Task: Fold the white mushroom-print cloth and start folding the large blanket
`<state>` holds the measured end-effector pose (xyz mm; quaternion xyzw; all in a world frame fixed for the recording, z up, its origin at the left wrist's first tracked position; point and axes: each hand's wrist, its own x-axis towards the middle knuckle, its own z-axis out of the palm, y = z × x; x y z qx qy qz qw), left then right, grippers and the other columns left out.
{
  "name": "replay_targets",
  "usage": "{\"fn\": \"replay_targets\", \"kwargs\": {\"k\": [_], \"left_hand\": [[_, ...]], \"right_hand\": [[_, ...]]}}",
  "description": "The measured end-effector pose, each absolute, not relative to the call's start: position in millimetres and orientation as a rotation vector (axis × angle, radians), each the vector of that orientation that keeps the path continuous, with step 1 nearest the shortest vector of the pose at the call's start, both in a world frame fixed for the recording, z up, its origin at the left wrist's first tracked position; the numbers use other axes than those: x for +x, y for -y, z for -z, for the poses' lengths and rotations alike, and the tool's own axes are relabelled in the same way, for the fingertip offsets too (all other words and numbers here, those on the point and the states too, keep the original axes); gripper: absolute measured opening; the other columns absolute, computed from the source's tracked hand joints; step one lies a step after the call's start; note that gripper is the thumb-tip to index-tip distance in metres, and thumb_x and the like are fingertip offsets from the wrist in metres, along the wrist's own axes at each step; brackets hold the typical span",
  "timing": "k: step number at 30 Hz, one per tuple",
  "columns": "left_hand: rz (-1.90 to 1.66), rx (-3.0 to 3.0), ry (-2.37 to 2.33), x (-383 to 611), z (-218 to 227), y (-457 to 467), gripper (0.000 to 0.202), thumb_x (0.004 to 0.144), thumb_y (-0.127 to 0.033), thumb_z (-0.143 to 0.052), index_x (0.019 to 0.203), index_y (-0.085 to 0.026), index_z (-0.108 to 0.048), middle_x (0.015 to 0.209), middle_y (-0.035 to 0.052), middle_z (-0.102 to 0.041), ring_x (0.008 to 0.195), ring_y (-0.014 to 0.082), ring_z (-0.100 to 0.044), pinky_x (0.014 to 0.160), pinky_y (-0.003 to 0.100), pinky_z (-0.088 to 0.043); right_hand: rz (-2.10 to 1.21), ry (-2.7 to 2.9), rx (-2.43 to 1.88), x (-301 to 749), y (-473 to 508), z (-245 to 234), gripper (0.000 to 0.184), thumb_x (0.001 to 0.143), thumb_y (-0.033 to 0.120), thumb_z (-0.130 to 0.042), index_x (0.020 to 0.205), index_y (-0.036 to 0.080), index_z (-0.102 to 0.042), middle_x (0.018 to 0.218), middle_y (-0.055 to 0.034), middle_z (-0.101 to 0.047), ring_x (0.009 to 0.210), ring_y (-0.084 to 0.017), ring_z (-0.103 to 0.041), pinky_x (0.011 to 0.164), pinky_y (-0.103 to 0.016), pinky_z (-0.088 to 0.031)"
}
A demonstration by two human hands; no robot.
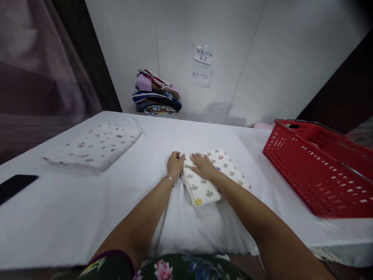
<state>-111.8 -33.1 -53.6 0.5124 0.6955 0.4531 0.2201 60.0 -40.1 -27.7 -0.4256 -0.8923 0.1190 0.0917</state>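
A folded white cloth with a mushroom print point(208, 193) lies flat on the table in front of me. My right hand point(203, 167) rests palm down on its upper left part, fingers spread. At the cloth's left edge, my left hand point(175, 165) has its fingers curled together, pinching the far left corner. A bracelet circles my left wrist. Farther left lies another folded white cloth point(99, 146) with small grey and green prints, apart from both hands.
A red plastic basket point(309, 171) with metal handles stands at the right. A stack of folded fabrics point(157, 95) rises beyond the table's back edge, by the wall. A dark flat object like a phone point(17, 184) lies at the left. Paper notes point(202, 66) hang on the wall.
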Motion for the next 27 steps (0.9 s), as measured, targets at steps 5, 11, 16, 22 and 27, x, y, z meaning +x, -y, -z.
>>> {"fn": "replay_targets", "kwargs": {"k": [5,11,16,22,27], "left_hand": [[-1.222,1.432,-1.888,-114.4,49.1,35.7,0.024,0.078,-0.040,-0.052,0.090,-0.020,-0.058,0.086,0.0016,-0.066,0.077,0.0146,-0.059,0.071,0.025,-0.042],[-1.159,1.451,-1.888,-115.1,45.3,33.9,0.024,0.077,-0.039,-0.053,0.088,-0.019,-0.059,0.086,0.0014,-0.067,0.078,0.0146,-0.060,0.071,0.024,-0.042],[-1.075,1.499,-1.933,-115.0,43.0,28.1,0.024,0.077,-0.034,-0.050,0.090,-0.018,-0.063,0.093,0.0059,-0.068,0.088,0.0187,-0.059,0.077,0.027,-0.042],[-0.939,1.565,-1.878,-123.8,38.7,20.4,0.030,0.076,-0.031,-0.051,0.098,-0.016,-0.065,0.109,0.0106,-0.065,0.102,0.0228,-0.058,0.086,0.029,-0.041],[-0.814,1.589,-1.768,-131.7,37.1,10.0,0.033,0.075,-0.029,-0.051,0.102,-0.016,-0.065,0.112,0.0108,-0.065,0.104,0.0232,-0.059,0.086,0.029,-0.042]], "right_hand": [[-0.445,2.603,-1.307,60.4,56.5,15.1,0.056,0.092,0.048,-0.035,0.141,0.021,-0.032,0.151,-0.0081,-0.019,0.140,-0.025,-0.010,0.110,-0.050,-0.009],[-0.482,2.616,-1.254,59.6,103.8,13.1,0.057,0.092,0.047,-0.037,0.141,0.021,-0.030,0.150,-0.0098,-0.023,0.139,-0.023,-0.013,0.110,-0.051,-0.009],[-0.537,2.574,-1.250,57.4,119.4,14.8,0.053,0.091,0.043,-0.041,0.139,0.020,-0.036,0.148,-0.0116,-0.027,0.138,-0.025,-0.017,0.109,-0.053,-0.011],[-0.521,2.226,-1.353,106.7,95.1,12.9,0.048,0.085,0.040,-0.052,0.130,0.022,-0.050,0.142,-0.0098,-0.040,0.133,-0.025,-0.031,0.110,-0.049,-0.020],[-0.716,1.628,-1.790,162.4,46.3,8.7,0.054,0.081,0.036,-0.057,0.132,0.021,-0.047,0.131,-0.0095,-0.052,0.122,-0.026,-0.047,0.101,-0.040,-0.037]]}}
